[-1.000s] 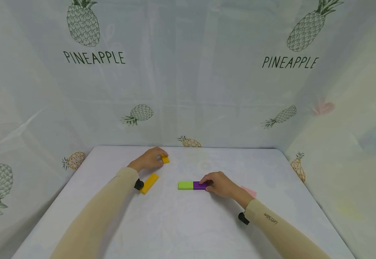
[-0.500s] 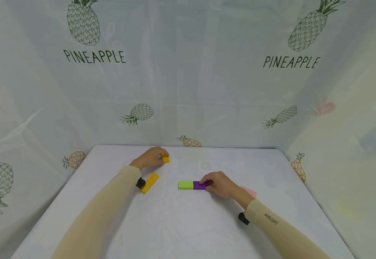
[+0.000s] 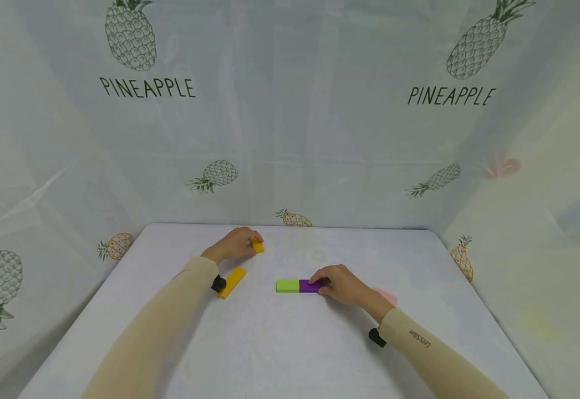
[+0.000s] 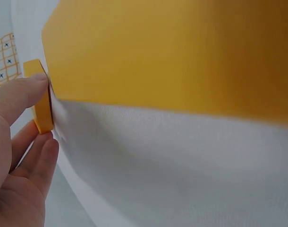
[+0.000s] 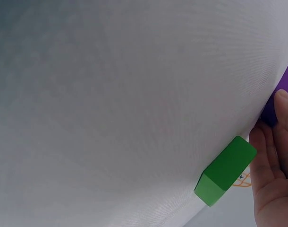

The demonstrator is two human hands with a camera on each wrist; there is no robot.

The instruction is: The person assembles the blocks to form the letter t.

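Observation:
My left hand pinches a small yellow block near the far side of the table. In the left wrist view, the thumb lies on one side of that block and fingertips touch its lower end. A longer yellow block lies slanted beside the left wrist and fills much of the left wrist view. Mid-table, a lime green block and a purple block lie end to end. My right hand holds the purple block's right end between thumb and fingers, partly hiding it.
A pink piece lies behind the right wrist, partly covered. The right wrist view shows a darker green block close to the right hand. A white cloth covers the table, and pineapple-printed sheeting hangs around it.
My left wrist and forearm have shifted slightly to the right, with the small yellow block still pinched. The right hand stays on the purple block, and the blocks on the table lie as before.

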